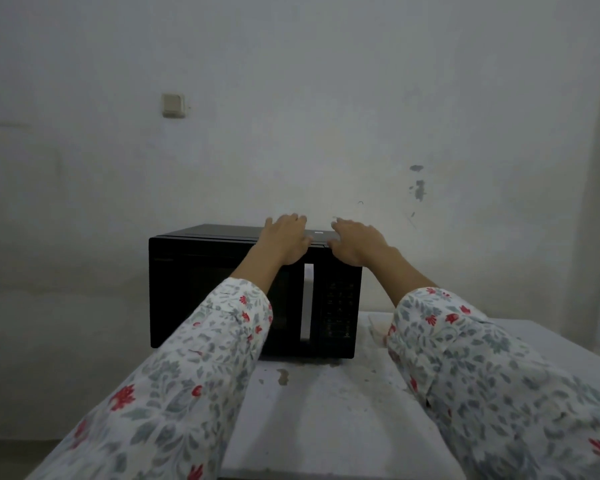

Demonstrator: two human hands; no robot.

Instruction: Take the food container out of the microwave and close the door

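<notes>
A black microwave (194,292) stands on a white table (326,410) against the wall, its door closed. A silver vertical handle (307,301) runs down the door beside the dark button panel (340,313). My left hand (284,240) rests on the top front edge of the microwave, fingers spread, holding nothing. My right hand (357,242) lies just to its right on the same top edge, fingers apart and empty. Both forearms wear floral sleeves. No food container shows; the dark door window hides the inside.
The table's surface is stained and chipped in front of the microwave. A bare white wall (291,98) rises behind, with a light switch (173,105) at upper left. The table's left edge drops off near my left sleeve.
</notes>
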